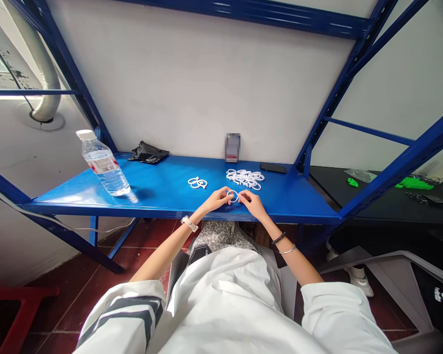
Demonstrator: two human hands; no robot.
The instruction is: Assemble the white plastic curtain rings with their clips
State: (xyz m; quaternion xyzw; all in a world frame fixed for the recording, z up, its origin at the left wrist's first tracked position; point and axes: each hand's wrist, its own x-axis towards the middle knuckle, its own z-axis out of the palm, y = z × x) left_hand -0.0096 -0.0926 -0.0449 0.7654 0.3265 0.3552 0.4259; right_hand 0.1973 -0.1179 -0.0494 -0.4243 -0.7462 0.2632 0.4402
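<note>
Between my two hands, just above the front edge of the blue table, is a white ring [233, 202]. My left hand [220, 197] pinches its left side with thumb and fingers. On the other side my right hand [251, 202] grips the ring's right edge with its fingertips. Behind my right hand lies a spread pile of white rings [245, 179]. A smaller group of white rings [197, 183] rests on the tabletop to the left, beyond my left hand. Whether the held ring is open or closed is too small to tell.
On the blue table [162, 196] stand a water bottle [105, 164] at left and a phone [232, 147] leaning on the wall. A black plastic bag [148, 152] and a dark phone [273, 168] lie toward the back. Blue posts frame both sides; a black table [376, 196] adjoins at right.
</note>
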